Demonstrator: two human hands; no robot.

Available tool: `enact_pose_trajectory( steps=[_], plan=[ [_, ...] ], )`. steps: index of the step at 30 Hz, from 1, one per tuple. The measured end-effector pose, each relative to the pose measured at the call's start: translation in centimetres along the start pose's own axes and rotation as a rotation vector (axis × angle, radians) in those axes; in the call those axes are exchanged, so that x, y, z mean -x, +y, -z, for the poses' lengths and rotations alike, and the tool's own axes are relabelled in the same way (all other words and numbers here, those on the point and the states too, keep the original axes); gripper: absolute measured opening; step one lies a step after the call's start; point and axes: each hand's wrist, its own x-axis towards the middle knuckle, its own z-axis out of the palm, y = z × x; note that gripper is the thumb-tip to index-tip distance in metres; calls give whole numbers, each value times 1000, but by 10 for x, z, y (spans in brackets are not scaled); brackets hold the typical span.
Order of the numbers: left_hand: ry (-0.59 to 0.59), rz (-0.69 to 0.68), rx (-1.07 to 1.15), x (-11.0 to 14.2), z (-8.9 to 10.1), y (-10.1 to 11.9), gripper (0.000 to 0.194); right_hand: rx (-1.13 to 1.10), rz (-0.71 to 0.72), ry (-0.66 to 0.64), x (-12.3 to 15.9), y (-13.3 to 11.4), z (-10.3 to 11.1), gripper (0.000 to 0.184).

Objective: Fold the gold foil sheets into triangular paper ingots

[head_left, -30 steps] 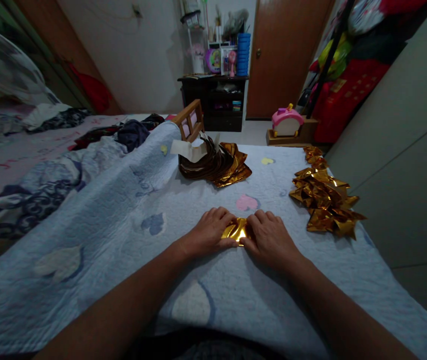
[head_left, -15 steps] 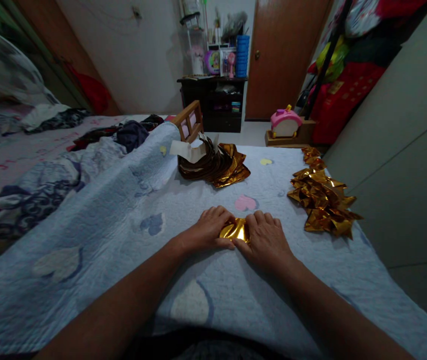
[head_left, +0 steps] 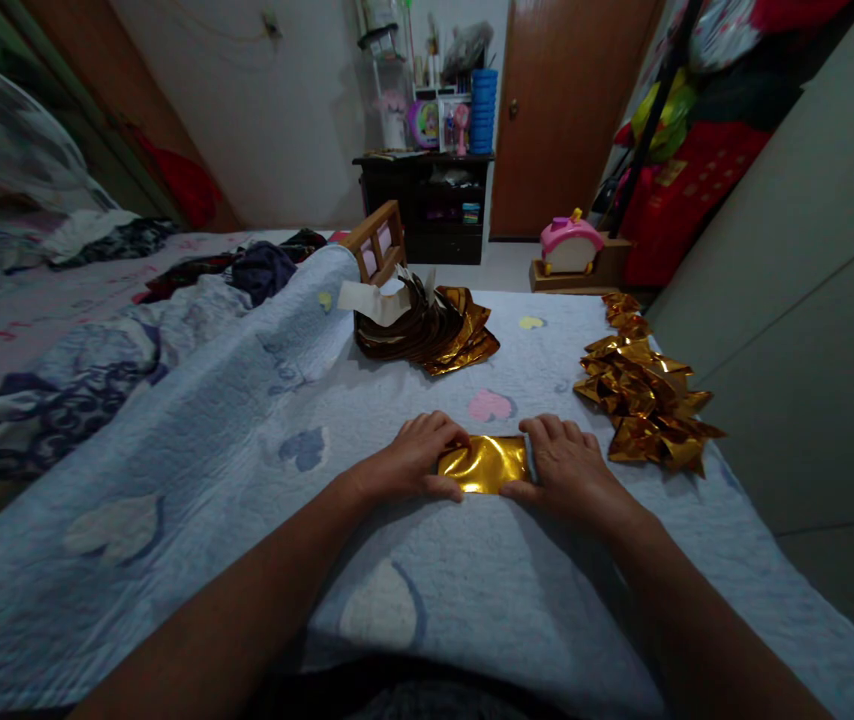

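Note:
A folded strip of shiny gold foil paper (head_left: 485, 465) lies flat on the light blue quilt. At its left end, my left hand (head_left: 421, 455) holds it between the thumb on the near edge and the curled fingers on the far edge. My right hand (head_left: 566, 462) grips the right end in the same way, thumb near and fingers far. The middle of the strip shows between the hands. Beyond them stands a fanned stack of foil sheets (head_left: 427, 325), gold side and brown side showing. To the right sits a pile of folded gold foil pieces (head_left: 644, 400).
The heart-patterned quilt (head_left: 202, 620) covers the surface under my hands and rises in a ridge on the left. Rumpled clothes (head_left: 194, 290) lie past it. A pink toy (head_left: 571, 245) stands past the far edge, and a pale cabinet (head_left: 809, 350) borders the right.
My right hand has moved to the right along the foil strip, out to its right end, so more gold surface shows. My left hand has stayed in place.

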Motion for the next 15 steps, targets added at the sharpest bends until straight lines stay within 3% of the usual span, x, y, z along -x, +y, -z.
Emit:
enact_pose_trajectory(
  steps=[8, 15],
  plan=[
    [-46, -32, 38, 2, 5, -1, 61, -72, -10, -97, -1, 19, 0, 73],
    [-41, -51, 66, 4, 5, -2, 62, -166, -2, -263, -3, 29, 17, 76]
  ],
)
